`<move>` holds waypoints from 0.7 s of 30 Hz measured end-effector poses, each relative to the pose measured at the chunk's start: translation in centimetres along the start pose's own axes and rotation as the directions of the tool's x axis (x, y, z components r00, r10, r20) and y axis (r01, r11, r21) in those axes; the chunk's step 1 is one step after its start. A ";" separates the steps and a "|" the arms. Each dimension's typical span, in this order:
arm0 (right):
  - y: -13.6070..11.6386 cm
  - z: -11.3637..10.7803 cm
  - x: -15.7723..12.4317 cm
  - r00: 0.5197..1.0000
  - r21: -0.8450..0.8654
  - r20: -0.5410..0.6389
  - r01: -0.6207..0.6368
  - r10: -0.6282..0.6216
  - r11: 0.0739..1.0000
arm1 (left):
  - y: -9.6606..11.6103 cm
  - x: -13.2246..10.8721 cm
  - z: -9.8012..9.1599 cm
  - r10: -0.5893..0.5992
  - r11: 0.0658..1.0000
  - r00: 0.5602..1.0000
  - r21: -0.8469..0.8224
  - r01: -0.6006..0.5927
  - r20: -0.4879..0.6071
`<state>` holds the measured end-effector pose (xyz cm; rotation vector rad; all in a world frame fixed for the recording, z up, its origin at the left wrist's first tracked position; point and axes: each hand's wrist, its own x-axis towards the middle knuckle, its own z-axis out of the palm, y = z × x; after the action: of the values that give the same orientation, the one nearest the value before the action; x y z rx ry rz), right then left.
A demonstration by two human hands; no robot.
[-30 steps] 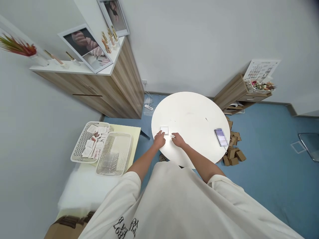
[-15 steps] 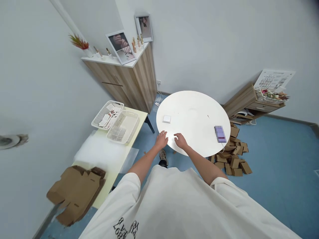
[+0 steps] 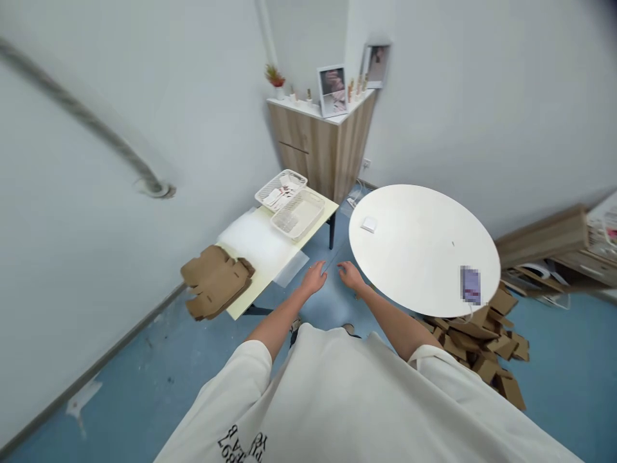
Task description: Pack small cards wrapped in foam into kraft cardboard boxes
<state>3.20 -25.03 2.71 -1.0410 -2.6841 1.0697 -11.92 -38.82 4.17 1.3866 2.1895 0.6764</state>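
Observation:
My left hand point(image 3: 315, 278) hovers over the blue floor between the two tables, fingers apart and holding nothing. Close by on its right, my right hand point(image 3: 351, 275) is also open and empty, just off the left edge of the round white table point(image 3: 414, 257). A small white square item point(image 3: 369, 224) lies near that table's left rim. Toward its right side rests a purple item point(image 3: 470, 285), blurred out by pixels, with a white cord hanging below it.
The pale yellow table point(image 3: 245, 299) at left bears flat brown cardboard point(image 3: 216, 283), white sheeting point(image 3: 250, 238), a basket of cards point(image 3: 263, 197) and a clear-bottomed basket point(image 3: 308, 225). A wooden cabinet point(image 3: 318, 145) stands in the corner. Small cardboard boxes point(image 3: 506, 347) are piled on the floor at right.
My view has swung left, so the tables and cabinet sit farther right in it. My hands have gone from the round table's near edge to over the floor, still empty.

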 end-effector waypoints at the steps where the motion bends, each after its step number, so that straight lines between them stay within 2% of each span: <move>1: -1.6 0.9 0.6 0.999 -0.003 0.024 0.034 -0.034 0.999 | -1.3 -1.1 -1.0 -0.023 1.000 0.999 -0.008 0.023 -0.022; 5: -8.8 5.5 3.0 0.982 -0.020 0.116 0.151 -0.147 0.988 | -7.4 -5.7 -5.3 -0.138 0.990 0.981 -0.026 0.136 -0.136; 8: -14.6 9.8 4.5 0.963 -0.036 0.169 0.220 -0.211 0.975 | -12.8 -9.6 -8.3 -0.211 0.977 0.953 -0.032 0.209 -0.215; 11: -20.0 14.5 5.6 0.933 -0.045 0.225 0.299 -0.282 0.953 | -18.4 -13.4 -11.1 -0.278 0.959 0.928 -0.022 0.282 -0.248; 16: -27.4 21.4 6.3 0.853 -0.087 0.342 0.448 -0.395 0.890 | -26.9 -18.9 -15.0 -0.449 0.876 0.873 0.099 0.472 -0.189; 19: -30.6 24.4 6.7 0.798 -0.149 0.418 0.532 -0.435 0.833 | -30.7 -21.0 -16.4 -0.509 0.832 0.852 0.185 0.524 -0.121; 21: -32.2 26.0 7.2 0.766 -0.199 0.468 0.577 -0.440 0.793 | -32.4 -21.8 -16.9 -0.527 0.818 0.845 0.218 0.532 -0.087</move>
<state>-28.27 -52.77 2.19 -0.0278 -3.2598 0.7911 -36.13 -73.50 -0.36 0.7850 2.5737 0.2283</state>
